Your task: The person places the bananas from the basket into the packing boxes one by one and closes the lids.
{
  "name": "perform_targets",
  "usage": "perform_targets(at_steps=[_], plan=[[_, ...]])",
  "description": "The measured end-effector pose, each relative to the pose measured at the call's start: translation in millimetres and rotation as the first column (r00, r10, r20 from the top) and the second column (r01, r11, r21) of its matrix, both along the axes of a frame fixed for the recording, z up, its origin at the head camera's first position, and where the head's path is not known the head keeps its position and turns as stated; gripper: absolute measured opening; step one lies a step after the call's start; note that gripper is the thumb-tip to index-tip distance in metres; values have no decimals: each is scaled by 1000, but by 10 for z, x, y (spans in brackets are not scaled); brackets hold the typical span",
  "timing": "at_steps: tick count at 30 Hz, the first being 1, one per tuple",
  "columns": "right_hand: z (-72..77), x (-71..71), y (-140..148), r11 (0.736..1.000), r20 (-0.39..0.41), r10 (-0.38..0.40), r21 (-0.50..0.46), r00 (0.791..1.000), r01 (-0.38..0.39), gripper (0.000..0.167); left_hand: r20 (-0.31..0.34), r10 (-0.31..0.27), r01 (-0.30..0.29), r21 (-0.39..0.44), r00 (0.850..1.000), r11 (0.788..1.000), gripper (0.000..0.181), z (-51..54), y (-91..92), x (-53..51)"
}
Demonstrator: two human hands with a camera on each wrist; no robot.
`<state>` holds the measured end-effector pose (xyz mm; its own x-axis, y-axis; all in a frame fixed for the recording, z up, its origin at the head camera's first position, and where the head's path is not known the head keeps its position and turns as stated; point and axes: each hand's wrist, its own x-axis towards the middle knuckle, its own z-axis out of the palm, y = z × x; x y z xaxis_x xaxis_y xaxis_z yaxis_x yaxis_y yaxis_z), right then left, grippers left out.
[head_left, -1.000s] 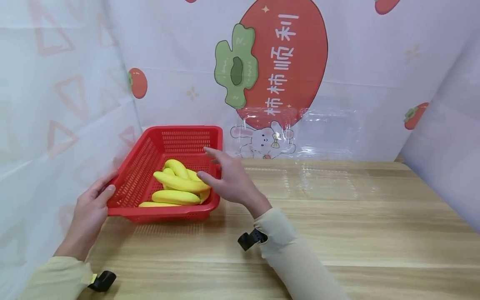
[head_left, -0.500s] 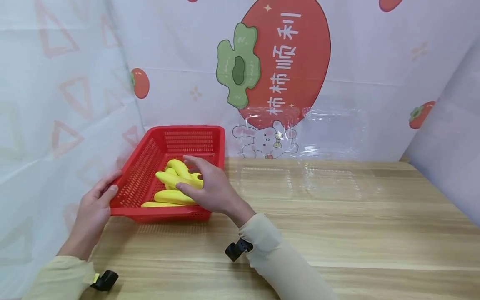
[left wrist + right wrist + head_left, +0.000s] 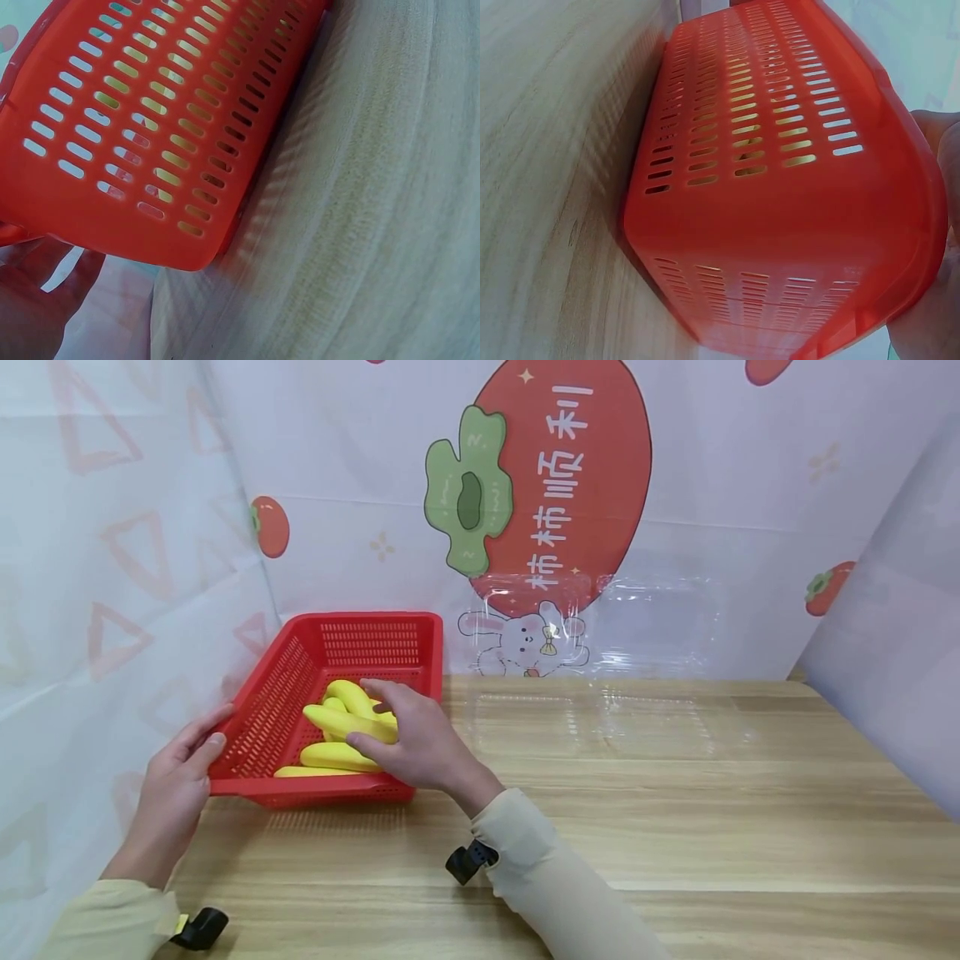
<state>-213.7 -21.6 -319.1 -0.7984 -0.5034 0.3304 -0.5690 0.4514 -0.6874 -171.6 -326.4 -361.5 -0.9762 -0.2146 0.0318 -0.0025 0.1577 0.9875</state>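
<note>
A red plastic basket stands tilted at the left of the table, with several yellow bananas piled inside. My left hand grips the basket's rim at its near left corner, thumb on top. In the left wrist view, fingers of that hand show under the rim. Over the basket's right side, my right hand reaches in among the bananas. Its thumb and index finger are spread apart on either side of the upper bananas; the other fingertips are partly hidden. The right wrist view shows mostly the basket's slotted outer wall.
Clear plastic clamshell boxes stand with raised lids at the back, right of the basket. A printed cloth wall rises behind, and another cloth borders the left side. The wooden tabletop extends to the right.
My right hand has moved left and slightly down, from the basket's right rim to over the bananas, its fingers drawing a little closer together. The left hand keeps its grip on the rim.
</note>
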Motion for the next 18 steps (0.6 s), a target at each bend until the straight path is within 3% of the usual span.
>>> perform_targets(at_steps=[18], plan=[[56,-54,-51,986,5,-47,162,999,46,74,-37,-14,17,93,999,996,53,13,-6,-30]])
